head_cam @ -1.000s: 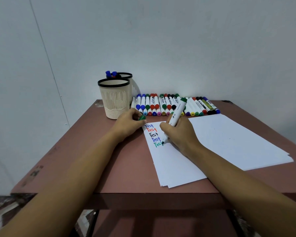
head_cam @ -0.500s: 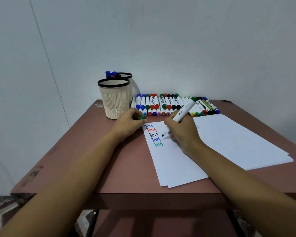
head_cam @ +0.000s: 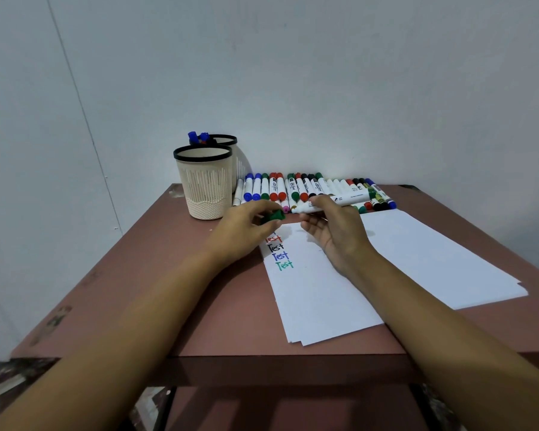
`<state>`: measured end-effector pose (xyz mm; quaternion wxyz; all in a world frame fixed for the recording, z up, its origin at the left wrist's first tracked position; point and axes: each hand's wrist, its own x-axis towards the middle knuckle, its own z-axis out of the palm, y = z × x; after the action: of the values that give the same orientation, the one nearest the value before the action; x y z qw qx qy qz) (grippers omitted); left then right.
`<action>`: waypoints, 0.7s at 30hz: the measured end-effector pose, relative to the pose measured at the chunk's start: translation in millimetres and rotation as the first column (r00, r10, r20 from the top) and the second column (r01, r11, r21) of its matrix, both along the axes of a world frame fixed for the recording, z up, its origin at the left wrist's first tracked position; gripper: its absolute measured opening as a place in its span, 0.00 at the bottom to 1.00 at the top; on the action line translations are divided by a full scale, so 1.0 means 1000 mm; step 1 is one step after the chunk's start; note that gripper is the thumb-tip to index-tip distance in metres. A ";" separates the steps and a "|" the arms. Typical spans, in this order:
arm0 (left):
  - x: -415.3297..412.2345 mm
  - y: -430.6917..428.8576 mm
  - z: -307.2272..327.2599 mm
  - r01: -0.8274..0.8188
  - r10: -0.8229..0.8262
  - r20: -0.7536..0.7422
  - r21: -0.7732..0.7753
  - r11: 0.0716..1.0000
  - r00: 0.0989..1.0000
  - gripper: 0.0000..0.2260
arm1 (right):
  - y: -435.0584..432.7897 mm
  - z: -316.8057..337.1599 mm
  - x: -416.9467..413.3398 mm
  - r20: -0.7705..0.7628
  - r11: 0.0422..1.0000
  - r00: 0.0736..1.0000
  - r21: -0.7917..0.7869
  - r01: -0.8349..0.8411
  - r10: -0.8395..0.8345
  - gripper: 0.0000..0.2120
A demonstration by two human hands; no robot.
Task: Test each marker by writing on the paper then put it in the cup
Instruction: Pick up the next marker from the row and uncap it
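— Entry one, left grip?
— My left grip (head_cam: 244, 227) is pinching the green cap (head_cam: 274, 216) between thumb and fingertips, just over the top edge of the paper (head_cam: 324, 290).
— Entry two, right grip?
— My right grip (head_cam: 335, 231) is clamping the white marker (head_cam: 346, 199). It is lying nearly level, its bare tip pointing left at the cap, close to it but apart.
— Paper?
— Sheets are lying fanned on the counter (head_cam: 199, 290). The front one is showing a column of "Test" lines (head_cam: 282, 255) in red, black, blue and green.
— Cups?
— A cream cup (head_cam: 204, 188) with a black rim is standing at the back left. A second cup (head_cam: 238, 169) is standing behind it, holding blue-capped markers (head_cam: 198, 137).
— Remaining stock?
— A row of markers (head_cam: 293, 188) is lying along the wall, behind both grips.
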<state>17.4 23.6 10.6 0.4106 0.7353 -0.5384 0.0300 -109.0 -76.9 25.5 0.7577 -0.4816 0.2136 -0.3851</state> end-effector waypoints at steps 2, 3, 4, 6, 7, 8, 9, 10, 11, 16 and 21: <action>-0.001 0.000 0.000 -0.007 0.007 0.001 0.004 1.000 1.000 0.14 | -0.001 -0.001 0.000 0.002 1.000 1.000 -0.008 -0.002 0.002 0.06; -0.001 -0.001 0.000 -0.010 0.010 0.004 0.003 1.000 1.000 0.14 | -0.001 -0.001 0.000 0.001 1.000 1.000 -0.011 -0.004 0.004 0.06; -0.001 -0.001 0.001 -0.009 0.009 0.006 -0.001 1.000 1.000 0.14 | -0.001 -0.001 0.001 -0.004 1.000 1.000 -0.017 -0.010 0.010 0.07; -0.003 -0.001 0.001 0.009 -0.009 0.013 -0.012 1.000 1.000 0.13 | -0.001 -0.002 0.001 -0.027 0.999 0.999 -0.042 -0.034 0.033 0.06; -0.005 -0.001 0.002 0.023 -0.023 0.018 -0.018 1.000 1.000 0.13 | 0.000 -0.002 0.001 -0.043 0.997 0.998 -0.061 -0.051 0.048 0.06; -0.006 -0.001 0.002 0.038 -0.037 0.026 -0.025 0.999 0.999 0.12 | 0.001 -0.003 0.001 -0.061 0.994 0.996 -0.082 -0.069 0.064 0.06; -0.007 0.000 0.003 0.049 -0.048 0.034 -0.031 0.998 0.998 0.12 | 0.002 -0.003 0.001 -0.080 0.991 0.994 -0.103 -0.082 0.074 0.06; -0.008 0.000 0.003 0.053 -0.051 0.043 -0.037 0.998 0.998 0.12 | 0.002 -0.004 0.001 -0.105 0.988 0.992 -0.126 -0.088 0.075 0.06; -0.009 0.000 0.003 0.051 -0.048 0.050 -0.042 0.998 0.998 0.11 | 0.002 -0.005 0.000 -0.134 0.985 0.989 -0.150 -0.089 0.069 0.08; -0.017 0.000 0.003 0.045 -0.033 0.122 -0.101 0.994 0.992 0.11 | 0.001 -0.006 0.001 -0.155 0.984 0.982 -0.123 -0.128 0.108 0.11; -0.018 -0.004 0.001 0.045 -0.034 0.106 -0.104 0.994 0.994 0.09 | 0.000 -0.006 0.001 -0.097 0.979 0.976 -0.047 -0.199 0.194 0.11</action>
<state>-0.1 20.0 11.3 0.4208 0.6992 -0.5711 0.0889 -107.6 -76.5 19.3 0.7676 -0.5388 0.1885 -0.2915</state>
